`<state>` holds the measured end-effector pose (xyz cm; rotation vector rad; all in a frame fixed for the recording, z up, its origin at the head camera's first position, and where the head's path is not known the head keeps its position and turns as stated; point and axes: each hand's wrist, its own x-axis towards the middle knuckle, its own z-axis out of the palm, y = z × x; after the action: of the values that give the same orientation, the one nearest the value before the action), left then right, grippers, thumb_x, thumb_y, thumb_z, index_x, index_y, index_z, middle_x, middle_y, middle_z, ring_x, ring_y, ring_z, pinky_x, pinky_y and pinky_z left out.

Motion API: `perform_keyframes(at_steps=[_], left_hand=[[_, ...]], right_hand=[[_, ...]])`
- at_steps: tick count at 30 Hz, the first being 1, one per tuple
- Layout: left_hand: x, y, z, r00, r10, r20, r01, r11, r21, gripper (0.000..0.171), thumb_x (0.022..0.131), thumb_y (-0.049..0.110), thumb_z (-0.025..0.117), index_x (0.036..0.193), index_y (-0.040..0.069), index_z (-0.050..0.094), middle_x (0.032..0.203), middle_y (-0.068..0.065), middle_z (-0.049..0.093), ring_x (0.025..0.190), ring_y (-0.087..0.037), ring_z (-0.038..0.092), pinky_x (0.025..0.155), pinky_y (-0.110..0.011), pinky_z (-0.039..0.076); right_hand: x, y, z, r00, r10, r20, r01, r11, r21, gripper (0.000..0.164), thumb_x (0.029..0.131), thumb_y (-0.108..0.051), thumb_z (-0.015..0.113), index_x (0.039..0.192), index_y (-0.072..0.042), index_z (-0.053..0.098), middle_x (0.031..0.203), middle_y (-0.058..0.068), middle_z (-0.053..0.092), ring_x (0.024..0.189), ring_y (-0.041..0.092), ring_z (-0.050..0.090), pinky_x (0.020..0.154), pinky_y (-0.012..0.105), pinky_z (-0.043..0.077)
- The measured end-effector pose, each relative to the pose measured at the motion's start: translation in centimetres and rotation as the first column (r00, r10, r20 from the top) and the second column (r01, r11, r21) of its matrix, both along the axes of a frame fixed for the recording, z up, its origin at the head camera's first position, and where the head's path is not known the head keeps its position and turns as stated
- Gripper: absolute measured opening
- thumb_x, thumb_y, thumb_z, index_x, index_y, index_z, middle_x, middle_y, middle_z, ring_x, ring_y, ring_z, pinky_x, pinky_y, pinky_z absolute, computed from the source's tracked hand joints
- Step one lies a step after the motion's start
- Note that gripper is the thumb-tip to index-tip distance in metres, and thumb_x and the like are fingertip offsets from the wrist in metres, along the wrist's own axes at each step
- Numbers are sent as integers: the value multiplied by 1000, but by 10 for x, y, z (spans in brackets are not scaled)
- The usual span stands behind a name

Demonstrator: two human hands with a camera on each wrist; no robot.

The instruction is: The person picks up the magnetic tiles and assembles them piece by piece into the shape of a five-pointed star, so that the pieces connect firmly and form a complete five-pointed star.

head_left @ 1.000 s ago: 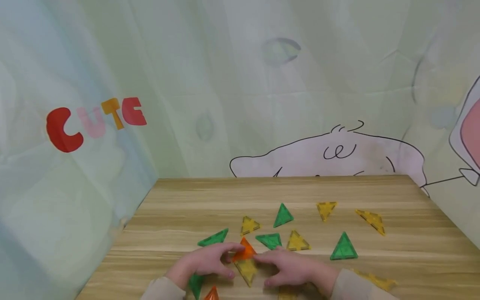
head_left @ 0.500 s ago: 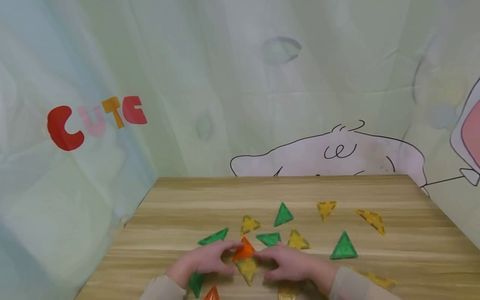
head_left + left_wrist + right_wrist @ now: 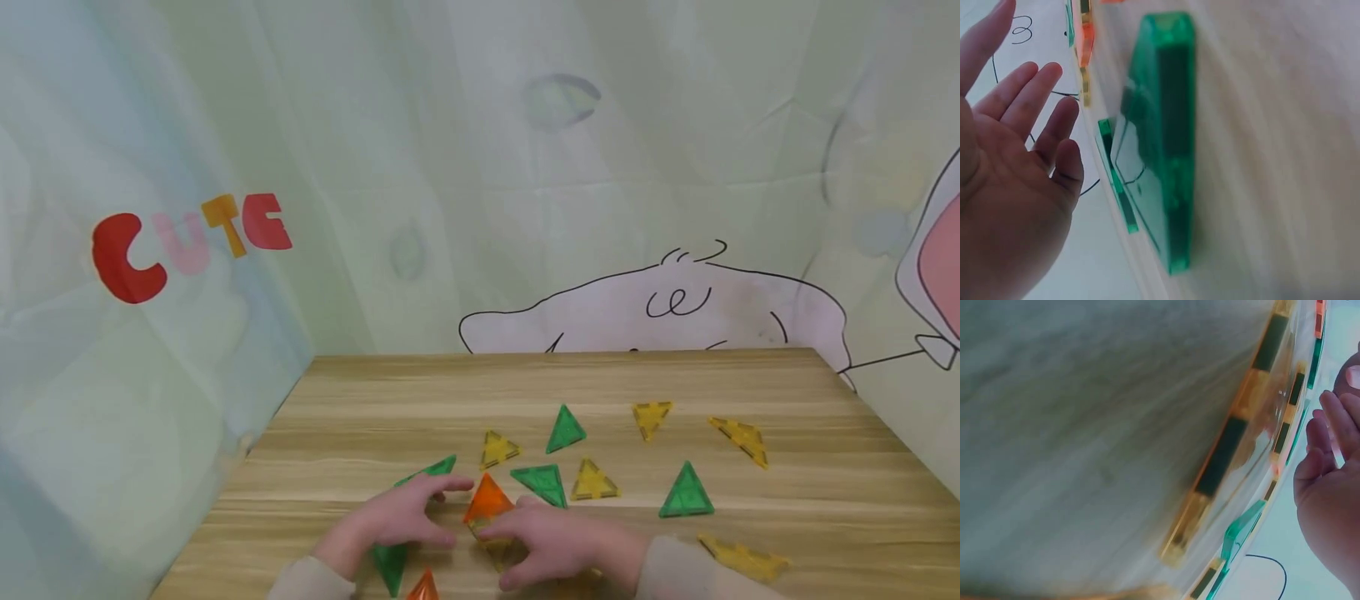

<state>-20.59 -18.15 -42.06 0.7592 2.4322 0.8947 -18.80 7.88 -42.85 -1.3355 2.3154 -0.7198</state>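
In the head view, an orange triangular magnetic tile [image 3: 489, 499] lies mid-table, meeting a yellow triangular tile [image 3: 497, 551] on its near side. My right hand [image 3: 562, 540] is over that yellow tile, covering much of it, its index finger stretched close to the orange tile's lower edge. Left of the orange tile is my left hand [image 3: 403, 517], fingers spread loosely around nothing. The left wrist view shows its bare palm beside a large green tile [image 3: 1175, 150]. In the right wrist view a yellow tile [image 3: 1229, 444] is close by the right hand, whose fingers curl loosely.
Several green and yellow tiles lie flat beyond the hands, among them a green triangle [image 3: 687, 492] and a yellow triangle [image 3: 595, 481]. At the near edge sits another orange tile [image 3: 424, 587]. The wooden table [image 3: 420, 387] ends at a printed curtain [image 3: 360, 208].
My left hand has drawn back leftward from the orange tile. My right hand has shifted left over the yellow tile, uncovering more of the green tile behind it.
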Motion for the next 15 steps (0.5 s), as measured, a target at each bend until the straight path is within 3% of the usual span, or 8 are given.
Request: perform_keyframes(at_steps=[4,8,11,15], left_hand=[[4,-7,1,1000,13,2,-13,1000,-12,66,77,33,75,135,19,48,132,3,49,113,-28,45,91,-47,40],[9,-14,0,1000,7,-29,-9,998,-58,65,75,35,75,132,21,49,130,5,49,117,-28,42,94,-50,37],[15,-17,-1,998,-3,-55,-3,996,-93,68,72,37,77,132,21,48,133,3,47,122,-29,39,96,-52,34],[22,-19,-2,998,26,-62,-35,989,-146,78,64,42,82,132,26,47,132,-3,45,115,-31,40,91,-54,36]], right_hand=[[-3,-5,-1,993,-88,-77,85,996,-33,52,86,-33,67,132,-14,54,129,-7,54,109,7,48,94,34,37],[-11,-6,-4,971,-190,-142,195,981,20,54,84,-39,67,131,-16,54,133,-4,51,119,19,44,98,41,35],[-16,-7,-6,967,-209,-145,220,973,65,57,84,-47,65,132,-19,54,135,-5,49,118,22,43,96,39,37],[-18,-9,-9,970,-189,-155,203,976,76,60,83,-52,63,131,-19,54,135,-5,49,118,21,43,96,38,37]])
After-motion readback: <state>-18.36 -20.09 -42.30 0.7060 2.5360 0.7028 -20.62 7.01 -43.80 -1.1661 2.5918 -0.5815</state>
